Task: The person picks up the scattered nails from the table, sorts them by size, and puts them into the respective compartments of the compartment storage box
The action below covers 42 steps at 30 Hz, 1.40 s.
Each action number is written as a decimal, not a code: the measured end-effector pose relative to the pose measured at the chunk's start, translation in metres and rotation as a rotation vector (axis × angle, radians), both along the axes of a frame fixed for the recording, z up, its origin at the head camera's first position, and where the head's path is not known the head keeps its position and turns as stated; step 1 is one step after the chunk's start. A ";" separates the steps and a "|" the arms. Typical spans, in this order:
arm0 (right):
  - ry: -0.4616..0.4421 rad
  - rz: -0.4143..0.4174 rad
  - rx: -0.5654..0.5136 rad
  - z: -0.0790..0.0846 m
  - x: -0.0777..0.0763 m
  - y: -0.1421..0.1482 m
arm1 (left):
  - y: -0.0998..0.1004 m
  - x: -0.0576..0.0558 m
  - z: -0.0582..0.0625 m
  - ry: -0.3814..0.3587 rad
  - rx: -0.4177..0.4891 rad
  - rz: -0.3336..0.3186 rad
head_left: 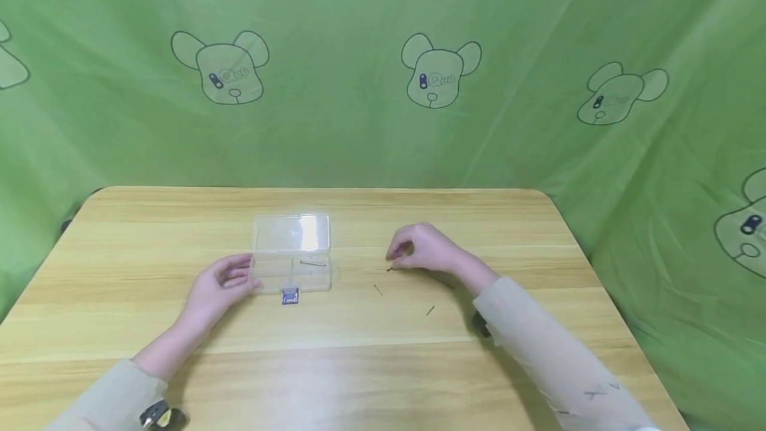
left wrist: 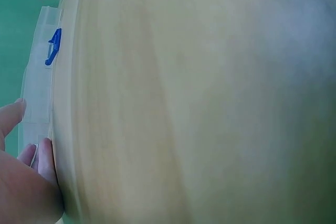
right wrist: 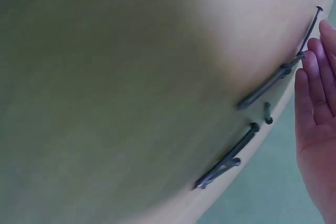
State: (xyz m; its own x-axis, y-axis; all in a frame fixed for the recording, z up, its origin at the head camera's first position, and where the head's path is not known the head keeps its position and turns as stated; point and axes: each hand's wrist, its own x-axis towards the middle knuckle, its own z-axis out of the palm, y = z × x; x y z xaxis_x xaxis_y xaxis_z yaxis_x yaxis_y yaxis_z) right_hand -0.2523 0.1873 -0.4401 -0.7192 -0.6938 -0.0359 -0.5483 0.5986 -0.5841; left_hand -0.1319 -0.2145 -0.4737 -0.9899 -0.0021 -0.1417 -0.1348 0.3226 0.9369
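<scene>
Head view is showing a person working at a wooden table (head_left: 120, 324), with the right hand (head_left: 421, 249) curling its fingers down over a small dark nail (head_left: 389, 269) lying on the wood; the fingertips are closing on it, though whether they are already pinching it I cannot tell. Two more loose nails (head_left: 378, 290) are lying nearer the person, apart from each other, and one nail (head_left: 313, 263) is already resting inside the clear plastic box (head_left: 292, 253), whose lid is standing open and whose blue latch (head_left: 290, 295) is pointing toward the person. The left hand (head_left: 220, 285) is resting against the box's left end with fingers relaxed, touching it rather than gripping. In the left wrist view the fingers (left wrist: 43, 156) are lying against the box wall (left wrist: 37, 103). In the right wrist view several dark nails (right wrist: 273, 82) are lying beside the hand (right wrist: 315, 108), blurred. To do this well, I judge the fingertips should be nipping the nail at mid-shaft and lifting it level, while the left hand is holding the light box from sliding.
</scene>
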 end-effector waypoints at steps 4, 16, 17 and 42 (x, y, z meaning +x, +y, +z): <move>0.003 -0.002 0.007 -0.006 -0.001 0.005 | 0.000 0.000 0.000 -0.004 0.007 0.000; 0.050 0.034 0.001 -0.011 -0.004 0.005 | -0.003 -0.002 -0.002 -0.011 0.018 0.003; 0.058 0.037 0.004 -0.011 -0.004 0.005 | -0.003 -0.002 -0.002 -0.011 0.017 0.003; 0.032 -0.003 0.027 -0.009 -0.006 -0.007 | -0.002 -0.003 -0.001 -0.021 -0.016 0.007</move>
State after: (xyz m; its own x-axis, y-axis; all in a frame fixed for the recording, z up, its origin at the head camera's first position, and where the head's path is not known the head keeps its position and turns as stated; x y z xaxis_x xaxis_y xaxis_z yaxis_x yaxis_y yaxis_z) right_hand -0.2582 0.1807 -0.4493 -0.7227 -0.6905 -0.0314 -0.5646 0.6159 -0.5494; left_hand -0.1347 -0.2162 -0.4752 -0.9866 -0.0117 -0.1627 -0.1571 0.3367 0.9284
